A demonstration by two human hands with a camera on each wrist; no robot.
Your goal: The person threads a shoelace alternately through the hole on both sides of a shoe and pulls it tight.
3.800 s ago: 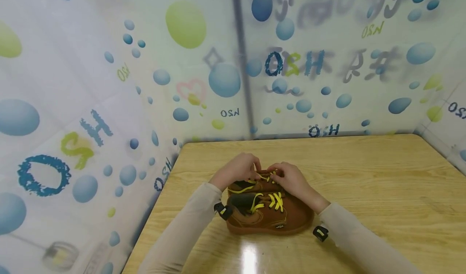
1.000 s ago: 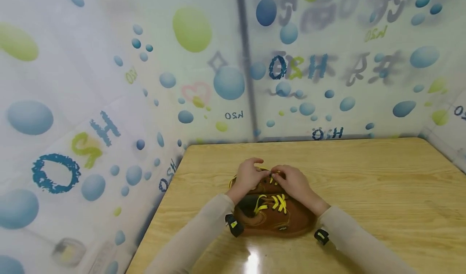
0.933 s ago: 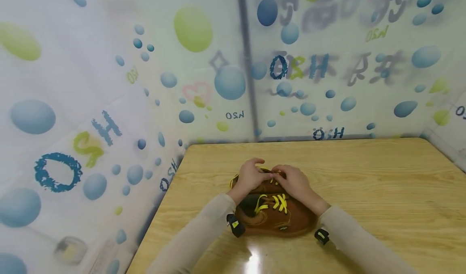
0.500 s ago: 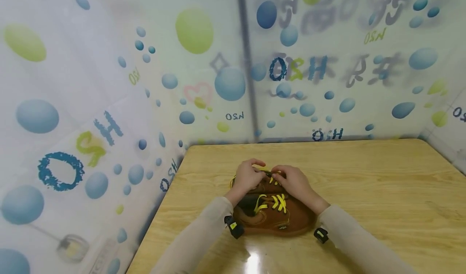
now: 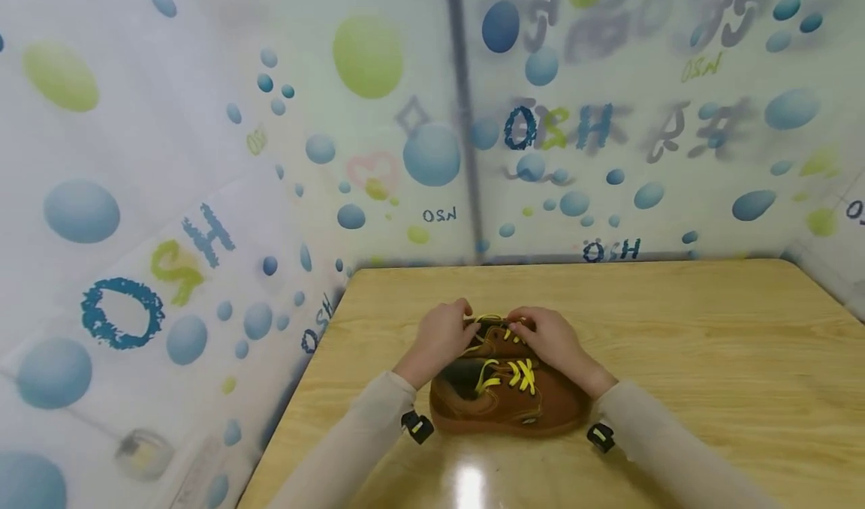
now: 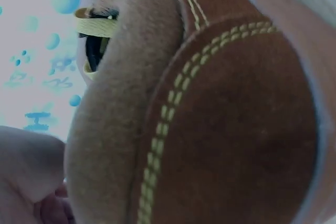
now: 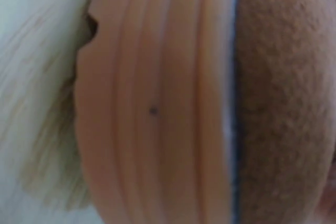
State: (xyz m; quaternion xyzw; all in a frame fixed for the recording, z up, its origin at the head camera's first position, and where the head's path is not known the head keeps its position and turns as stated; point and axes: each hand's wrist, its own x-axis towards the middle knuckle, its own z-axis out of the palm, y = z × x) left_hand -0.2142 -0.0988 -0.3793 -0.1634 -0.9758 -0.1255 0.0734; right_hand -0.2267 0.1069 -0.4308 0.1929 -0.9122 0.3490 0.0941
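Two brown shoes with yellow laces lie side by side, toes to the right. In the head view, the near shoe [image 5: 513, 411] shows its laced front and dark opening. Both hands reach over it to the far shoe [image 5: 496, 341], partly hidden behind them. My left hand [image 5: 435, 340] is at that shoe's opening, thumb and index finger apart beside a yellow lace [image 5: 488, 317]; I cannot tell whether it holds the lace. My right hand [image 5: 554, 344] pinches the far shoe's lacing edge with thumb and index finger. In the left wrist view, the stitched brown heel [image 6: 231, 124] fills the frame.
The shoes stand on a light wooden table [image 5: 703, 344]. Behind it and to the left hang white sheets [image 5: 601, 66] printed with blue and green drops. Each sleeve has a small black wrist camera. In the right wrist view, the layered sole [image 7: 157, 129] is close up.
My left hand has moved left from over the lacing to the far shoe's opening, uncovering part of the lace. My right hand has stayed at the lacing. The head view has shifted slightly.
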